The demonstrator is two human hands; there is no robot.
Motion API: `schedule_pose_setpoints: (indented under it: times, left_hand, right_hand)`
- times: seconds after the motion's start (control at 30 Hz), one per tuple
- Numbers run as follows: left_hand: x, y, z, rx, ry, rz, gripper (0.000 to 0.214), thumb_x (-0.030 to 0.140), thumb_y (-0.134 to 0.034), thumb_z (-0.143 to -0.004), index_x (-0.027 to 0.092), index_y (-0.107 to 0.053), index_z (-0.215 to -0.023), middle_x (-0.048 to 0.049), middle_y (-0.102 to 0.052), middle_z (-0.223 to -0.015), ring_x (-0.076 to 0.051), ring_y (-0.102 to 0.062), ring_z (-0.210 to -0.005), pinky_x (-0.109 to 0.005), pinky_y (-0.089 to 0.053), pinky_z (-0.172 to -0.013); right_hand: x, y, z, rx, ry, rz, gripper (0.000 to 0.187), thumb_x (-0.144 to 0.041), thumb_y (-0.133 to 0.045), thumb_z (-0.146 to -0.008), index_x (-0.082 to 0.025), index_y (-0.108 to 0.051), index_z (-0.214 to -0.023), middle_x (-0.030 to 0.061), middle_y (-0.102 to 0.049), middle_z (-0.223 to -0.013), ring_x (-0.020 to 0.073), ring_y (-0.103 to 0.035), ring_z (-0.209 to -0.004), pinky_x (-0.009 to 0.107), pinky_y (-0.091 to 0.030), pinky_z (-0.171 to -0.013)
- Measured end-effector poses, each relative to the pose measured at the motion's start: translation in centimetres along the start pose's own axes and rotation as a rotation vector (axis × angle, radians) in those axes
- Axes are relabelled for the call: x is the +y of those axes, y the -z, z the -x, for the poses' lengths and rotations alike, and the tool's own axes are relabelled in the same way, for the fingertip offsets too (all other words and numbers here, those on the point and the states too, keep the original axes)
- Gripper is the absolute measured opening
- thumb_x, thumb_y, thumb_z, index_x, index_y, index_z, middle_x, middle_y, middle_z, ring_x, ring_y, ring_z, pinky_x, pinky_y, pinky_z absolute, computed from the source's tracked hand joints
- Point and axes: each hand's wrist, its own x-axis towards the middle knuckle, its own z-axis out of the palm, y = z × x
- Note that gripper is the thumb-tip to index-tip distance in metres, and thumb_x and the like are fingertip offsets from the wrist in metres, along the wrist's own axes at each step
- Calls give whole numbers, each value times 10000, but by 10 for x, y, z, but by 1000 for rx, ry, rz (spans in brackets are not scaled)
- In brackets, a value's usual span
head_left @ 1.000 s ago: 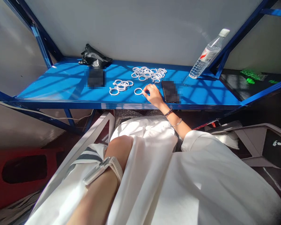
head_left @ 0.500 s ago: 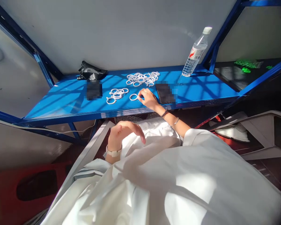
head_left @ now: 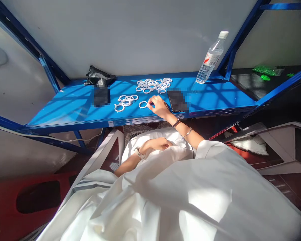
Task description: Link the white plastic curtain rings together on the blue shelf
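Note:
My right hand (head_left: 158,106) is over the blue table near its front edge, thumb and fingers pinched on the right side of a white plastic ring (head_left: 139,105). Left of it lies a small group of similar white rings (head_left: 126,103); behind is a larger heap of white rings (head_left: 150,86). Just right of my hand is a dark, flat phone-like object (head_left: 177,101), partly blurred out. My left hand (head_left: 157,144) lies low on the white clothing over my lap, open and loosely bent, its fingertips partly hidden by a fold.
A water bottle (head_left: 209,60) stands at the back right of the blue table (head_left: 65,108). Black plastic wrapping (head_left: 99,76) and a blurred dark object (head_left: 101,97) lie at the left. Blue frame bars rise at both sides; a grey chair (head_left: 278,147) is at right.
My left hand has come down and moved right, from hovering above the lap onto the white clothing. My right hand stays at the ring, hardly changed.

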Motion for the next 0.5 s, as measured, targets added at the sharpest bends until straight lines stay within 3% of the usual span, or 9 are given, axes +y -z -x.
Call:
schedule_pose_setpoints:
  times: [0.13,0.3,0.43,0.5]
  left_hand:
    - [-27,13,-4,230,312,-184,202,230,-394,-956,218,-561,-842,-96,-644,-808,-256,-619,-771,-351,-414,-677]
    - [-50,18,-8,249,466,-305,173,183,-482,-965,159,-625,-1060,-73,-663,-968,-216,-630,-940,-384,-481,-864]
    - [-23,28,-11,151,469,-345,223,76,-490,-904,148,-675,-804,-125,-692,-869,-259,-661,-877,-366,-472,-788]
    - [2,44,-9,68,432,-335,135,117,-604,-850,151,-673,-739,-125,-702,-829,-263,-660,-808,-342,-454,-708]
  right_hand:
    - [-1,1,1,4,-2,10,104,-270,-556,-948,-204,-600,-881,92,-649,-987,274,-571,-1007,452,-512,-889]
    - [1,1,1,13,3,11,97,-265,-569,-934,-202,-607,-872,95,-655,-973,273,-584,-973,449,-527,-861]
    - [2,1,1,17,-3,5,157,-315,-539,-950,-205,-620,-874,98,-656,-982,273,-588,-978,470,-511,-889]
    - [2,1,1,9,-6,3,187,-344,-525,-955,-205,-625,-881,102,-654,-996,274,-586,-987,472,-503,-904]
